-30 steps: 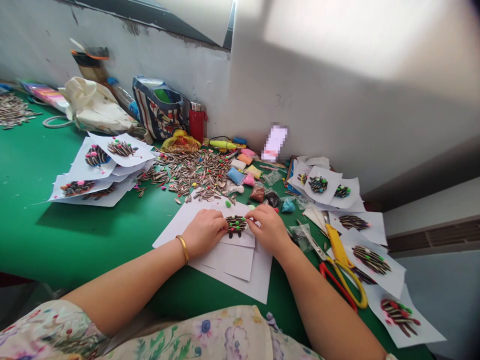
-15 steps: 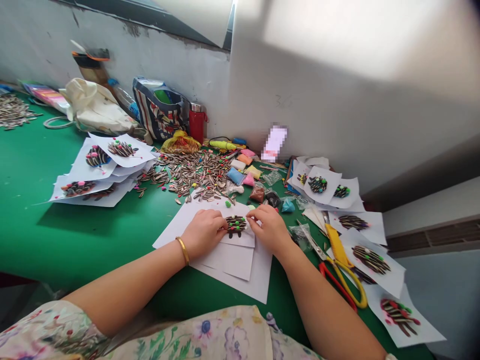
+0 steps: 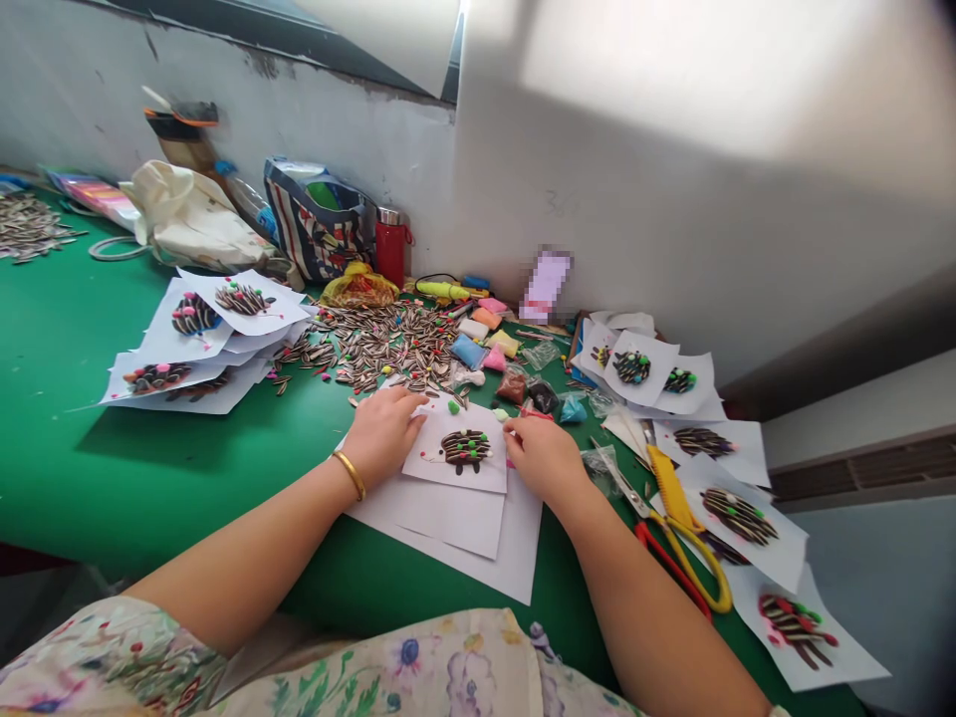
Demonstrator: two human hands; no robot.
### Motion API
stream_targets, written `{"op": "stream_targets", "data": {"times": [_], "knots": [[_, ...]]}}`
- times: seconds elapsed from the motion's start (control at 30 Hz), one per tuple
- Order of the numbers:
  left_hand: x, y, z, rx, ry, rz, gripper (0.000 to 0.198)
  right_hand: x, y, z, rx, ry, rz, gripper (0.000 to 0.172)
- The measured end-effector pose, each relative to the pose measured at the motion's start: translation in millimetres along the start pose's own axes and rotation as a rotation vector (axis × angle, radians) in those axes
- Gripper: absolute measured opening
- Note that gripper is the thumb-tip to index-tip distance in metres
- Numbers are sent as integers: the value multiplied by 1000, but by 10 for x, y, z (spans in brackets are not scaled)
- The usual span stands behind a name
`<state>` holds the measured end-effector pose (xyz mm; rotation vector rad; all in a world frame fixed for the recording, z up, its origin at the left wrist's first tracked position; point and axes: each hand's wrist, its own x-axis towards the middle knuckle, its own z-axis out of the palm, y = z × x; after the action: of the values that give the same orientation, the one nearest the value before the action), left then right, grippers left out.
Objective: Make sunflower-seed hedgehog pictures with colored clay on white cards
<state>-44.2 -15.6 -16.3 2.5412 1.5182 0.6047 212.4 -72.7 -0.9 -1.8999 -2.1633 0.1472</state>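
Observation:
A hedgehog picture made of striped sunflower seeds, with green, pink and white dots, lies on a small white paper card. My left hand holds the card's upper left edge, its thumb and fingers bent around it. At the right edge my right hand pinches the card, its fingertips partly hidden. Under the card lie larger white sheets. A green ball of clay sits just above the picture, with a pale green lump near my right fingers.
Loose sunflower seeds spread behind the card, beside bags of coloured clay. Finished seed pictures are stacked at left and laid out at right. Yellow-and-red scissors lie by my right forearm. A red bottle stands near the wall.
My left hand has moved left and up, off the hedgehog's face, which now shows with its red dots. My right hand has shifted slightly right, to the card's edge.

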Motion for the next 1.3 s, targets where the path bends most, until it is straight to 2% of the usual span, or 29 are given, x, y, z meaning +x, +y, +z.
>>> {"op": "stream_targets", "data": {"times": [0.13, 0.33, 0.63, 0.77, 0.87, 1.0, 1.07, 1.13, 1.3], "knots": [[14, -10, 33, 59, -63, -17, 25, 5, 6, 1, -35, -26, 29, 18], [30, 13, 10, 26, -63, 0, 12, 14, 4, -10, -22, -36, 46, 16], [21, -16, -21, -88, -103, 37, 15, 3, 0, 6, -4, -11, 47, 17], [24, -22, -18, -109, -112, 44, 17, 72, 35, -161, -15, 51, 44, 27], [34, -31, -12, -109, -111, 46, 17, 385, 181, -401, -113, 64, 84, 45], [46, -50, -16, -134, -118, 50, 17, 1119, 575, -570, -326, 3, 186, 64], [46, -54, -28, -152, -128, 49, 17, 1479, 785, -534, -420, -68, 281, 67], [46, -53, -42, -167, -140, 37, 17, 1763, 956, -451, -481, -87, 298, 68], [57, -52, -56, -201, -181, -3, 16, 2126, 1193, -285, -511, -54, 303, 64]]}}
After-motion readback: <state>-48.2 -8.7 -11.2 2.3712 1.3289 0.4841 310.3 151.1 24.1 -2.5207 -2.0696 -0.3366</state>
